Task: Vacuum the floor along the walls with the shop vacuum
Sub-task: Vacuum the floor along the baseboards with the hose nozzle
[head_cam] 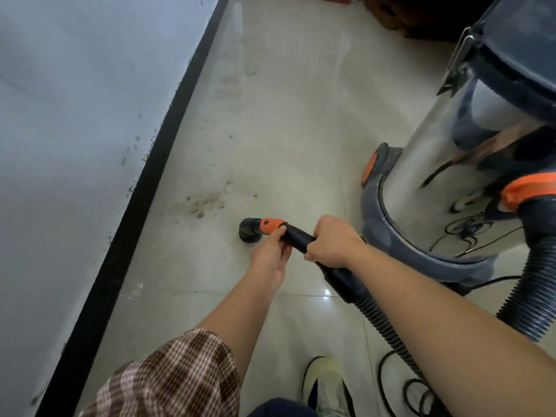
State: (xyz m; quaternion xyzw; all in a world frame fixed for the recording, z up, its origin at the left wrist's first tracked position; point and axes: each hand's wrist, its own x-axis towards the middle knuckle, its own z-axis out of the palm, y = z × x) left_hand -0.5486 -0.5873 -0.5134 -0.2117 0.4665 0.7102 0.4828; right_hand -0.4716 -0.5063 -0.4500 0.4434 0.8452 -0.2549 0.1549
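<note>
Beyond our left hand (270, 254), gritty brown debris (204, 200) by the black baseboard (135, 206) lies uncollected; the round black orange-collared nozzle (248, 230) sits just short. Left fingers (278, 235) pinch its collar; our right hand (331, 239) wraps the black wand (296, 239), steel shop vacuum (436, 176) rightward.

1. vacuum (436, 164): the tank is cut off by the right and top edges, and the reflections in its steel are too warped to read.
2. hose (388, 323): its middle is hidden behind the right forearm (436, 299).
3. nozzle (248, 231): the mouth faces down, so i cannot tell whether it touches the floor (285, 115).
4. left hand (270, 254) and right hand (331, 239) grip the wand (296, 237), with their fingertips hidden under it.
5. shoe (325, 377): the near end is cut off by the bottom edge.
6. cable (418, 392): the coils run off the bottom edge.
7. debris (204, 200): the specks are too small to tell what they are.
8. dark shape (421, 19), far right: cut off by the top edge, unclear what it is.
</note>
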